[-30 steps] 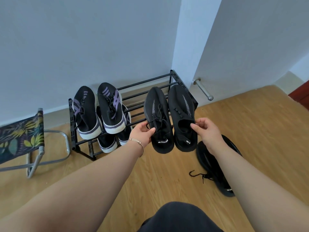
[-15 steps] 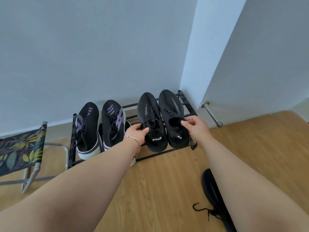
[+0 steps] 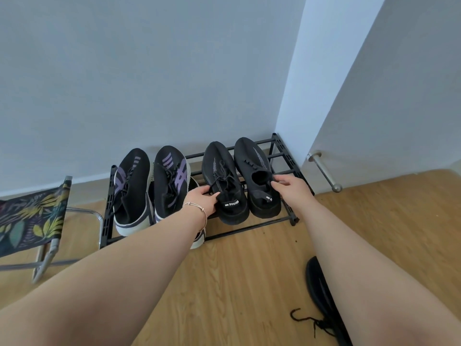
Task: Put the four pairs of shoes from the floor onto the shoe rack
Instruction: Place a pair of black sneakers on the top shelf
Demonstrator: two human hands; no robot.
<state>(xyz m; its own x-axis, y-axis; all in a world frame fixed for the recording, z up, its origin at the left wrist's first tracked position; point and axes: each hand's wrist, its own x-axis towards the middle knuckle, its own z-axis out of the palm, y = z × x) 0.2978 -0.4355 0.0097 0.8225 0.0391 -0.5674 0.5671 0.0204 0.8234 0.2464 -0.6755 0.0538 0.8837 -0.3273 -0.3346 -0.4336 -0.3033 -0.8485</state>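
Your left hand (image 3: 203, 199) grips the heel collar of the left black knit shoe (image 3: 223, 182), whose tab reads "DESIGN". Your right hand (image 3: 290, 187) pinches the right black shoe (image 3: 257, 176). Both shoes sit on the shoe rack's (image 3: 282, 156) top tier.

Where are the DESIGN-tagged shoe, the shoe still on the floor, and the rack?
DESIGN-tagged shoe (image 3: 225, 188): head view, laced upper.
Floor shoe (image 3: 320, 285): head view, black side.
Rack (image 3: 290, 171): head view, right-end top bars.

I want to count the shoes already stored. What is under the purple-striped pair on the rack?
Under the purple-striped pair, a white-soled shoe peeks out on the lower shelf. The left arm and the pair above hide the rest.
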